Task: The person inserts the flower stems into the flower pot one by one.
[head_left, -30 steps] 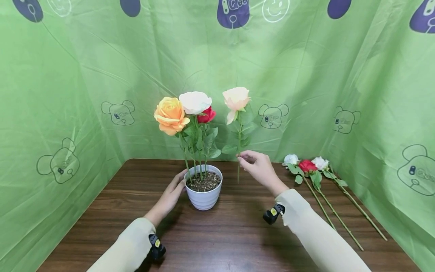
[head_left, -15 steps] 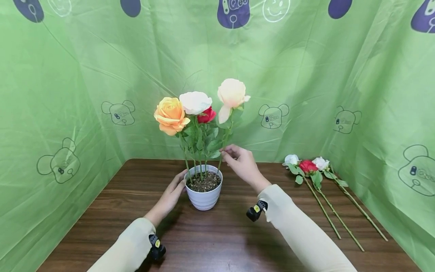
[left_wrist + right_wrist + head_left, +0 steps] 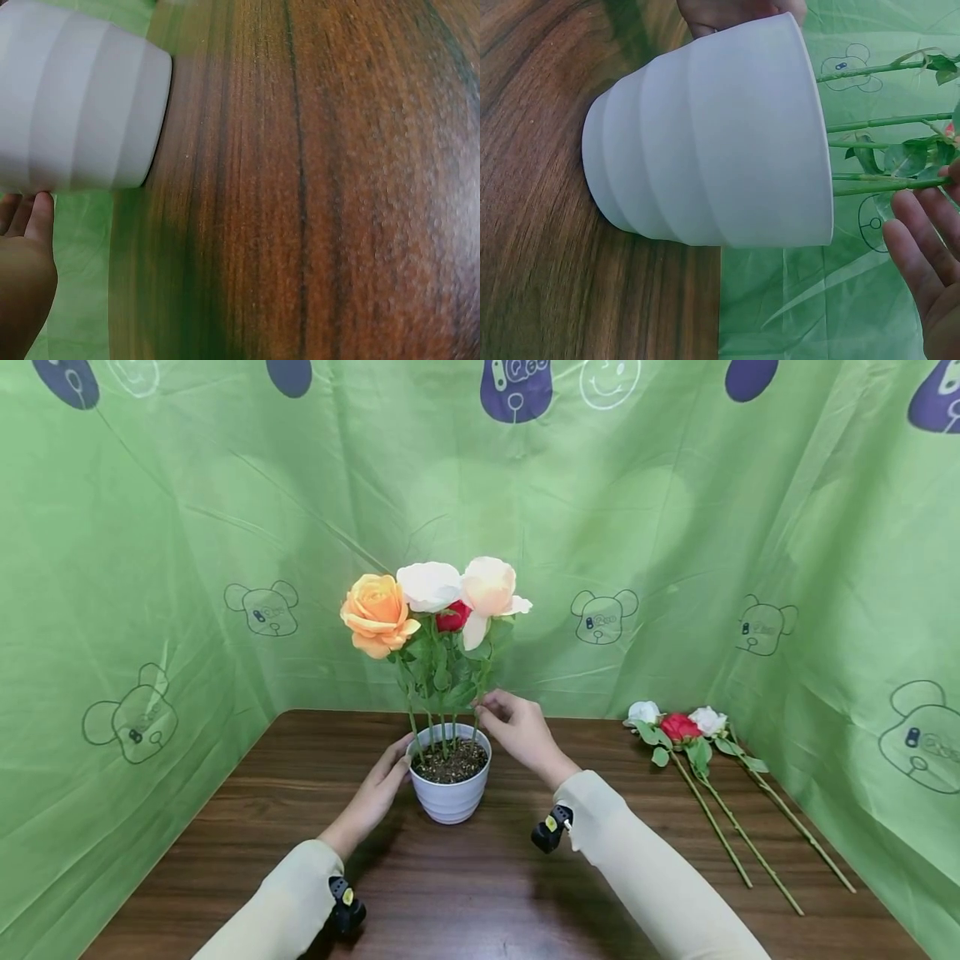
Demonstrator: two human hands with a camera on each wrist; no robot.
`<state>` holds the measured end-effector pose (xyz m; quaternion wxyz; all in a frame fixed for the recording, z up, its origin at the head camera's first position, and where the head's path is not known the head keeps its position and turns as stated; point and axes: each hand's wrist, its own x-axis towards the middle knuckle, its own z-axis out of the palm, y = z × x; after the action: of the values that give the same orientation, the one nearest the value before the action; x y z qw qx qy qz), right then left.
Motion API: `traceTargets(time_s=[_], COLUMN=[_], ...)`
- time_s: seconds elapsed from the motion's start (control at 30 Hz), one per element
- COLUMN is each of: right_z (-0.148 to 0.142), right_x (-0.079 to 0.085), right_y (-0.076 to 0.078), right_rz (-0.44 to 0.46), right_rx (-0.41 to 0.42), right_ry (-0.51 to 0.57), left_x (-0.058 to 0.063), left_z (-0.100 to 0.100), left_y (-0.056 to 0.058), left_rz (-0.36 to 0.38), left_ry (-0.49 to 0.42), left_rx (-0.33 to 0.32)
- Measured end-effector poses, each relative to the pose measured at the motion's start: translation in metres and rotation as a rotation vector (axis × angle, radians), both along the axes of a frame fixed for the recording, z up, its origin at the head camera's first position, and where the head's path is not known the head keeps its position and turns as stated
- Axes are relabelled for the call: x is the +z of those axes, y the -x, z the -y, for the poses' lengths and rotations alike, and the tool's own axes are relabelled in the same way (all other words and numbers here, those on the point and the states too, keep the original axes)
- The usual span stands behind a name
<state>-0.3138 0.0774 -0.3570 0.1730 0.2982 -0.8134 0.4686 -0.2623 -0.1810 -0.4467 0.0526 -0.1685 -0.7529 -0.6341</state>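
Note:
A white ribbed flower pot [image 3: 448, 800] filled with dark soil [image 3: 453, 764] stands upright on the table. My left hand [image 3: 378, 785] rests against its left side with fairly straight fingers. My right hand [image 3: 521, 731] pinches the stem of a pale peach rose [image 3: 489, 589] between thumb and fingertips, above the pot's right rim. That stem's lower end is inside the pot; how deep it sits cannot be seen. Upright in the soil are an orange rose [image 3: 377, 617], a white rose [image 3: 429, 587] and a red rose [image 3: 452, 617] partly hidden behind the peach bloom.
On the right of the brown wooden table [image 3: 480, 893] lie another red rose [image 3: 679, 727] and two white roses, one at the left [image 3: 642, 712] and one at the right [image 3: 707, 720]. A green cloth [image 3: 675, 527] hangs at the back and both sides.
My right hand has carried the peach rose leftward from beside the pot, and its stem has come down inside the rim. The left hand has stayed against the pot.

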Motion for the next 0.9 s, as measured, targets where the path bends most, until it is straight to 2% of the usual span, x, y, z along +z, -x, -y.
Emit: traceTargets(time_s=[0.27,0.53,0.67,0.9], right_z=[0.008,0.015,0.016,0.018], right_x=[-0.003,-0.008,-0.013,-0.019], right_y=[0.002,0.004,0.007,0.01], right_rz=[0.038,0.002,-0.01,-0.102], right_rx=[-0.015,-0.048,-0.079,-0.109], right_ry=[-0.023,-0.005,-0.054,-0.154], left_x=[0.0,-0.001,-0.001,0.0], left_z=[-0.001,-0.002,-0.001,-0.001], left_y=[0.0,0.001,0.001,0.0], left_rz=[0.003,-0.002,0.002,0.005], left_ry=[-0.004,-0.001,0.003,-0.009], left_rx=[0.011,0.009,0.009,-0.004])
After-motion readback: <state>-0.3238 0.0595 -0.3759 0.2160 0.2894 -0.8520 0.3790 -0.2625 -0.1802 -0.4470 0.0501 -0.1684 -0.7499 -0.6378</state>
